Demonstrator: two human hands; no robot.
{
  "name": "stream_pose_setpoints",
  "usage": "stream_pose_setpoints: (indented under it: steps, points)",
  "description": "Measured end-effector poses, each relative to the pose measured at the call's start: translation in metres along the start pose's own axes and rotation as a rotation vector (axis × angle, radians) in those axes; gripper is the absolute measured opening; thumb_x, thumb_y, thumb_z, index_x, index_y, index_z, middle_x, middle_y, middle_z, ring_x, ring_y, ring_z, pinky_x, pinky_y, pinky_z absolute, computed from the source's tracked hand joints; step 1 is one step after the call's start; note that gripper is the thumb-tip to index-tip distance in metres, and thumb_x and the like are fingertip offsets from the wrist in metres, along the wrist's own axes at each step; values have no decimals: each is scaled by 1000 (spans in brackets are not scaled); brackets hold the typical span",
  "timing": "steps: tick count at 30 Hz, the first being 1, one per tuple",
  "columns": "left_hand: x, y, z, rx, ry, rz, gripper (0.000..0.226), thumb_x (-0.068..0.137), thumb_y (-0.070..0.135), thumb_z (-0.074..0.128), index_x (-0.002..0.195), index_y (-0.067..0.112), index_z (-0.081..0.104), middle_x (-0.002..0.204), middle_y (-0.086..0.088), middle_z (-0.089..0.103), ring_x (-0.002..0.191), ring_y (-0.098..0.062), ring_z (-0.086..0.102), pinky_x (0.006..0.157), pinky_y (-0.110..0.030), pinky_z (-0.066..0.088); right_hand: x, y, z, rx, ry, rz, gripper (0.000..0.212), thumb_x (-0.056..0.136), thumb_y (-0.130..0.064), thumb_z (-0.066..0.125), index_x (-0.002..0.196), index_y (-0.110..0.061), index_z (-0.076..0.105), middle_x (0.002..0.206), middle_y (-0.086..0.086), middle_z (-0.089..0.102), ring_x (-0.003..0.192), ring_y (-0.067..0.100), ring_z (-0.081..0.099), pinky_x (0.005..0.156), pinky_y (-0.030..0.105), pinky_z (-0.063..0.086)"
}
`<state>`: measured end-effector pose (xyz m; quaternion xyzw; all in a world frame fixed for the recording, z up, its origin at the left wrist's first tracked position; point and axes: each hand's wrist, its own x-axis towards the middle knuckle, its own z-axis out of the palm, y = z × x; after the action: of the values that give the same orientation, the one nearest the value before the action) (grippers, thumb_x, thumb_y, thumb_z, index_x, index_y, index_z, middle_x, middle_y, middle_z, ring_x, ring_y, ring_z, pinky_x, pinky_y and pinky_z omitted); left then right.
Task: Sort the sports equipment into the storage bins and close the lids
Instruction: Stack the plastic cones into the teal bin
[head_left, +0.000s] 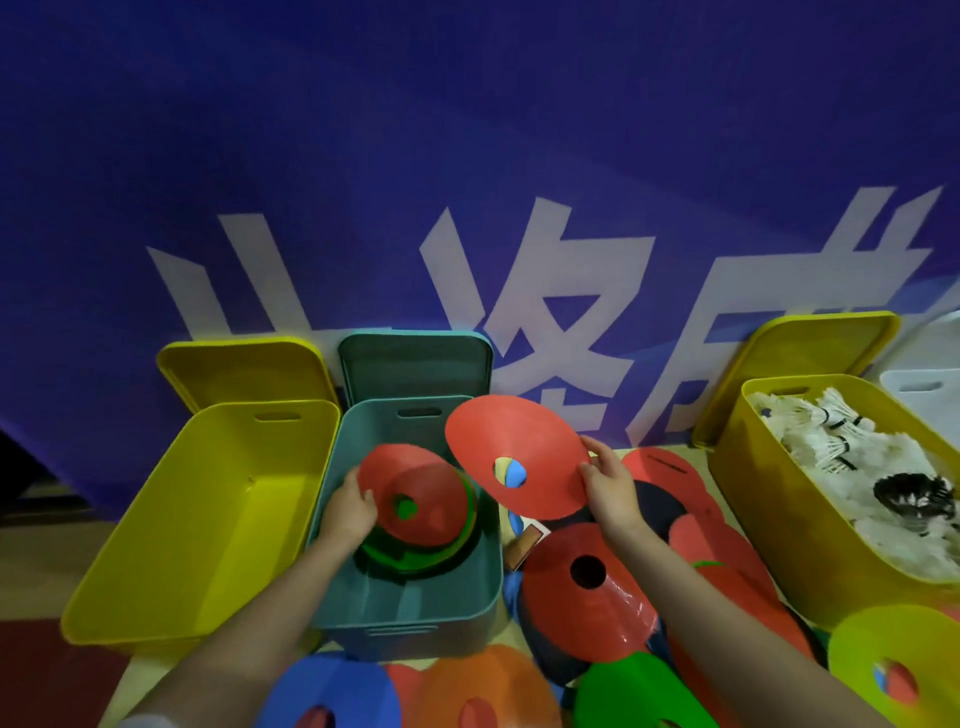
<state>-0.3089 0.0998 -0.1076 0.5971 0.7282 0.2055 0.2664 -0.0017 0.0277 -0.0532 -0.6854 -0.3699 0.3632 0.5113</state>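
Note:
My left hand (347, 512) is down inside the teal bin (410, 616) and grips the rim of a red disc cone (421, 496) that tops a stack of green and red cones. My right hand (610, 486) pinches the edge of another red disc cone (519, 457), held tilted in the air above the teal bin's right rim. Several loose disc cones lie on the floor: red (587, 597), green (634, 691), orange (488, 686), blue (332, 691) and yellow-green (898, 665).
An empty yellow bin (156, 545) stands left of the teal one. A yellow bin (748, 499) at the right holds white shuttlecocks (841, 452). Lids (415, 364) lean against the blue banner wall behind each bin. A white bin (930, 395) shows at the far right.

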Motion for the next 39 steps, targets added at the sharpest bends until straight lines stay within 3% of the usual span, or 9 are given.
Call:
stream_pose_setpoints:
  steps: [5, 11, 14, 17, 19, 22, 25, 35, 39]
  points:
    - [7, 3, -11, 94, -103, 116, 37, 90, 9, 52, 126, 2, 56, 123, -21, 60, 115, -35, 55, 96, -35, 41, -2, -5, 14, -70, -14, -17, 37, 97, -7, 42, 132, -14, 52, 127, 5, 57, 107, 16, 53, 81, 28, 43]
    - [-1, -5, -52, -1, 168, 429, 38, 87, 1, 54, 125, 3, 58, 123, -17, 55, 117, -30, 53, 102, -35, 37, -4, -13, 46, -135, -77, -41, 39, 95, -6, 42, 130, -17, 52, 126, 10, 58, 101, 22, 58, 81, 34, 50]
    - [1, -23, -58, 21, 175, 285, 47, 92, 10, 54, 137, 3, 46, 129, -20, 50, 119, -35, 50, 101, -40, 39, -3, -22, 68, -211, -92, -76, 41, 93, -6, 42, 131, -17, 52, 126, 10, 58, 97, 21, 57, 76, 31, 46]
    - [-4, -38, -45, 23, 38, 111, 50, 99, 20, 43, 145, 4, 32, 135, -24, 49, 122, -38, 49, 98, -41, 41, -5, -30, 92, -372, -139, -145, 42, 90, -6, 44, 130, -18, 51, 114, 10, 64, 85, 23, 60, 72, 34, 49]
    - [-7, -41, -39, 1, 42, 123, 49, 100, 18, 40, 146, 6, 29, 133, -23, 52, 118, -37, 52, 93, -40, 43, -5, -32, 113, -535, -218, -226, 47, 86, -4, 45, 130, -17, 48, 109, 12, 66, 91, 30, 62, 74, 35, 48]
    - [-7, -43, -38, 25, 96, 164, 52, 100, 18, 39, 150, 15, 23, 122, -21, 58, 103, -37, 58, 79, -42, 47, -1, -24, 147, -744, -359, -288, 54, 85, -5, 46, 138, -16, 43, 120, 14, 62, 107, 36, 58, 87, 37, 47]
    - [-6, -48, -37, -18, 105, 177, 53, 100, 19, 38, 150, 22, 22, 113, -19, 59, 93, -35, 59, 72, -41, 47, 7, -11, 171, -759, -392, -222, 52, 87, -4, 45, 138, -14, 44, 123, 16, 62, 111, 37, 57, 92, 36, 44]
    - [-4, -47, -33, -89, 98, 104, 50, 100, 24, 37, 148, 32, 24, 117, -12, 55, 98, -30, 58, 71, -31, 40, 10, 42, 198, -755, -342, 46, 52, 88, 2, 44, 139, -4, 40, 127, 24, 56, 117, 38, 53, 93, 32, 40]
    - [-6, -44, -32, -74, 95, 98, 50, 100, 25, 37, 148, 32, 24, 117, -11, 54, 95, -29, 58, 69, -32, 41, 13, 50, 195, -953, -321, 60, 53, 88, -15, 49, 137, -1, 37, 136, 25, 43, 129, 38, 36, 108, 34, 27]
